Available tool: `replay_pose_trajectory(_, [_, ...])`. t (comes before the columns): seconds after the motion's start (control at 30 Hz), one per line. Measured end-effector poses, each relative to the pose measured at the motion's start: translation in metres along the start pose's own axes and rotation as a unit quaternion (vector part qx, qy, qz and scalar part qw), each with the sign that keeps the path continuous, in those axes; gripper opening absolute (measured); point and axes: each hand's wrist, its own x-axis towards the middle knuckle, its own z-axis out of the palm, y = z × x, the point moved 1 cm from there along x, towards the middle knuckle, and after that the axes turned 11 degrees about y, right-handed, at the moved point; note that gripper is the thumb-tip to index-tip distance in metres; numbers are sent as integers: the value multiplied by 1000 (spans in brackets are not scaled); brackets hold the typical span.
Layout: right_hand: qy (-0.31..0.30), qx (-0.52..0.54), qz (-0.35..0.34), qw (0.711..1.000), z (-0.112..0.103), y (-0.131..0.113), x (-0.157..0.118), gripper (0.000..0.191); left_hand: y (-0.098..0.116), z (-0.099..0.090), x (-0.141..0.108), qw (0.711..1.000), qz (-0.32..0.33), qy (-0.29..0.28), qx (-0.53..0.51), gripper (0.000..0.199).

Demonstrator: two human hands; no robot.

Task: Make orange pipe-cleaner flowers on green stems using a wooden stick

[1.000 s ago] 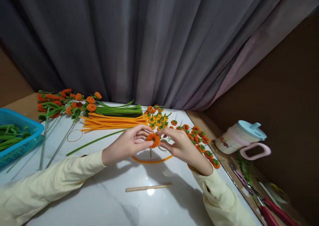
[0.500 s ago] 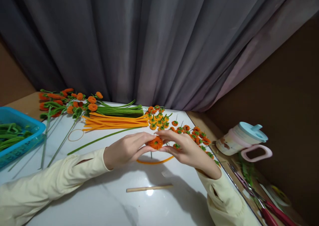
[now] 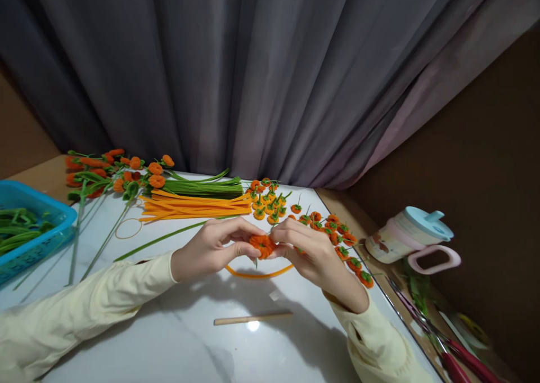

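Observation:
Between my two hands, above the white table, is a small orange pumpkin of fuzzy pipe cleaner (image 3: 263, 247). My left hand (image 3: 217, 247) pinches its left side between thumb and fingers. From the right, my right hand (image 3: 304, 249) grips its other side with bent fingers, and its fingertips are partly hidden. Below the pumpkin lies a curved orange pipe cleaner (image 3: 261, 274) on the table. A thin wooden stick (image 3: 253, 319) rests nearer to me. One long green pipe cleaner (image 3: 162, 240) lies beyond my left wrist.
Bundles of green (image 3: 202, 187) and orange pipe cleaners (image 3: 194, 206) lie at the back. Several small pumpkins (image 3: 333, 225) are spread to the right. Orange flowers (image 3: 156, 175) and a blue basket (image 3: 63, 220) are left. A lidded cup (image 3: 392, 237) and red-handled pliers (image 3: 459, 352) stand right.
My right hand has shifted slightly left and its fingers have curled in closer around the pumpkin. The pumpkin has tilted a little, and my left fingers have moved on its edge.

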Motion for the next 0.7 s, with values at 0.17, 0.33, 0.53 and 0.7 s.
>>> replay_pose_trajectory(0.17, [-21, -5, -9, 1000, 0, -2, -2, 13, -1, 0, -2, 999, 32, -1, 4, 15])
replay_pose_trajectory(0.33, [-17, 16, 26, 999, -11, -7, -1, 4, -2, -2, 1, 996, 79, -38, 27, 19])
replay_pose_trajectory(0.53, [-22, 57, 53, 997, -17, -7, 1, 5, 2, -4, 4, 996, 56, -62, 40, 22])
replay_pose_trajectory(0.7, [6, 44, 69, 997, -14, -7, 1, 8, 2, -3, 2, 999, 28, -36, 30, 22])
